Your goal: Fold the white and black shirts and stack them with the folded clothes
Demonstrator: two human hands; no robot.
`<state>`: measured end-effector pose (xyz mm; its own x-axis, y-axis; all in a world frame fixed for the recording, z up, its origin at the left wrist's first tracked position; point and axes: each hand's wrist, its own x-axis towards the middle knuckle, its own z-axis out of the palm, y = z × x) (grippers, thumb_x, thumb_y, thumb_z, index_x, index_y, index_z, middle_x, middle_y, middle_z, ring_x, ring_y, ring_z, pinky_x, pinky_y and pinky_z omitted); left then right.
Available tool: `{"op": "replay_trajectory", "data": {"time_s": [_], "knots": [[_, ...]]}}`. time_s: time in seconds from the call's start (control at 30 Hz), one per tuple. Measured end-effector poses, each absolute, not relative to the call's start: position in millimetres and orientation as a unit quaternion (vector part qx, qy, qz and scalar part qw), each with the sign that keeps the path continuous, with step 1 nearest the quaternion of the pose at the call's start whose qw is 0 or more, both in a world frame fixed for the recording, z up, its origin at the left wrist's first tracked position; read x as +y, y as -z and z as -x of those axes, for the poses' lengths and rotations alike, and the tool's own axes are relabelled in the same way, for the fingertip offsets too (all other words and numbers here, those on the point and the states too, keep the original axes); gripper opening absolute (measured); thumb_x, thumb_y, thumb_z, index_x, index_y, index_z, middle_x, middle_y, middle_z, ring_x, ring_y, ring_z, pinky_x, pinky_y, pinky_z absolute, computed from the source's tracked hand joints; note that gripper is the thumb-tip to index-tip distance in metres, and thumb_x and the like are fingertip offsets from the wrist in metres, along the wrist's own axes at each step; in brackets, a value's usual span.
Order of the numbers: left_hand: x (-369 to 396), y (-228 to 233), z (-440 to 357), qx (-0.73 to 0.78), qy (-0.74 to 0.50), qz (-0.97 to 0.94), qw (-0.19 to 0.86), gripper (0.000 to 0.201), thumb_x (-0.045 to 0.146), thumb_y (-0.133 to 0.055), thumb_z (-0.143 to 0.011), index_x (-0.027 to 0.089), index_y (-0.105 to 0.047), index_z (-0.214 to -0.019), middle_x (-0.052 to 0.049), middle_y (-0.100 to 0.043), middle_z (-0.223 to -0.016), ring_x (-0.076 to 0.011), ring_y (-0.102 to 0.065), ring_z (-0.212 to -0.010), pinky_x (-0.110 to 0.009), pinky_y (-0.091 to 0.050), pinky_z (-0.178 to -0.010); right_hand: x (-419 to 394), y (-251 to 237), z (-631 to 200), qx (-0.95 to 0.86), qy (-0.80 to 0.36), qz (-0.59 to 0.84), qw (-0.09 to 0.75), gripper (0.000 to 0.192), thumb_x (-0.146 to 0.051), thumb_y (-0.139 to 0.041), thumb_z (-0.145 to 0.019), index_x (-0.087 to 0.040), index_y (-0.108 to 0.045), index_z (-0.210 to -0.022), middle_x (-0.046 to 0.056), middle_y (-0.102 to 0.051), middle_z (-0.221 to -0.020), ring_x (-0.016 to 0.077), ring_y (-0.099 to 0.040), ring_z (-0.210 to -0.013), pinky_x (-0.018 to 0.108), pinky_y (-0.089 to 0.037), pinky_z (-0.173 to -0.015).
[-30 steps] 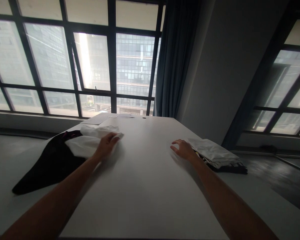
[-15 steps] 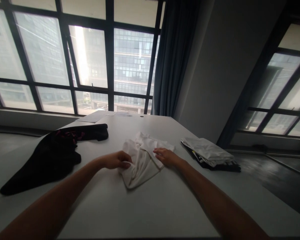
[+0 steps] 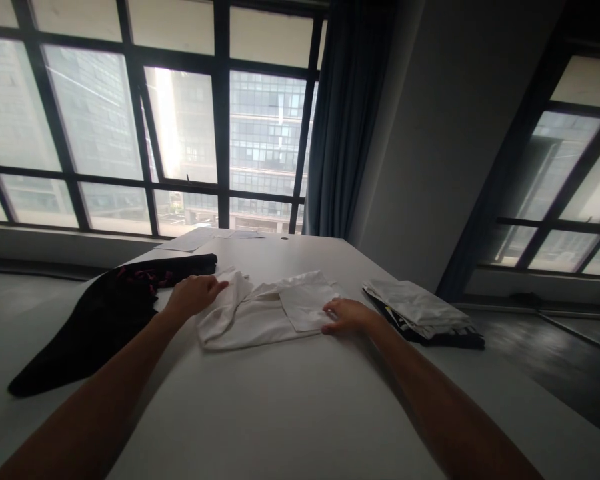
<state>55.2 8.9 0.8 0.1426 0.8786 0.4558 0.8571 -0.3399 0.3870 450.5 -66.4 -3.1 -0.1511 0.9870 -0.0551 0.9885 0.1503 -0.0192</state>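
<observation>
A long white table (image 3: 290, 400) stands before tall dark-framed windows. Mid-table lies a crumpled white cotton garment (image 3: 260, 313). The left hand (image 3: 193, 295) pinches its left edge; the right hand (image 3: 347, 315) presses flat, fingers spread, on its right edge. Pulling evenly outward would smooth it. A black cloth (image 3: 100, 313) lies left, folded clothes (image 3: 420, 308) right.
</observation>
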Motion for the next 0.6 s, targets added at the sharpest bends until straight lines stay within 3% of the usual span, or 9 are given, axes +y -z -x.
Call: {"op": "replay_trajectory", "data": {"time_s": [0.13, 0.27, 0.43, 0.6], "knots": [[11.6, 18.7, -63.7, 0.527, -0.194, -0.827, 0.030, 0.055, 0.058, -0.066, -0.075, 0.025, -0.066, -0.118, -0.010, -0.064, -0.124, -0.0323, -0.058, -0.112, -0.039, -0.048, -0.090, -69.9, -5.6, -443.1, 0.739, 0.005, -0.673, 0.036, 0.030, -0.043, -0.060, -0.086, -0.020, -0.074, -0.100, 0.011, -0.072, -0.103, 0.0240, -0.066, -0.092, 0.027, -0.045, -0.075], [10.7, 27.4, -75.4, 0.492, -0.126, -0.862, 0.013, 0.031, 0.047, -0.058, -0.084, 0.025, -0.073, -0.098, -0.007, -0.066, -0.120, -0.0305, -0.057, -0.112, -0.039, -0.045, -0.092, -69.2, -10.3, -441.0, 0.729, -0.015, -0.683, 0.047, 0.035, -0.038, -0.047, -0.094, -0.016, -0.073, -0.090, 0.013, -0.072, -0.096, 0.0216, -0.067, -0.087, 0.025, -0.041, -0.069], [4.1, 23.6, -93.0, 0.498, -0.142, -0.855, -0.039, 0.025, 0.032, -0.049, -0.089, 0.020, -0.070, -0.086, -0.009, -0.070, -0.104, -0.0273, -0.062, -0.099, -0.034, -0.046, -0.079, -59.3, -0.8, -461.4, 0.727, -0.011, -0.686, 0.009, 0.035, -0.035, -0.044, -0.096, -0.014, -0.071, -0.091, 0.015, -0.071, -0.101, 0.0214, -0.065, -0.091, 0.025, -0.040, -0.071], [9.7, -12.1, -65.8, 0.593, -0.308, -0.743, 0.034, 0.030, 0.033, -0.043, -0.087, 0.018, -0.067, -0.077, -0.006, -0.069, -0.077, -0.0213, -0.064, -0.074, -0.028, -0.043, -0.066, -54.5, 13.3, -496.3, 0.699, 0.134, -0.702, -0.018, 0.038, -0.036, -0.041, -0.097, -0.013, -0.068, -0.085, 0.007, -0.070, -0.080, 0.0159, -0.059, -0.065, 0.024, -0.038, -0.060]]}}
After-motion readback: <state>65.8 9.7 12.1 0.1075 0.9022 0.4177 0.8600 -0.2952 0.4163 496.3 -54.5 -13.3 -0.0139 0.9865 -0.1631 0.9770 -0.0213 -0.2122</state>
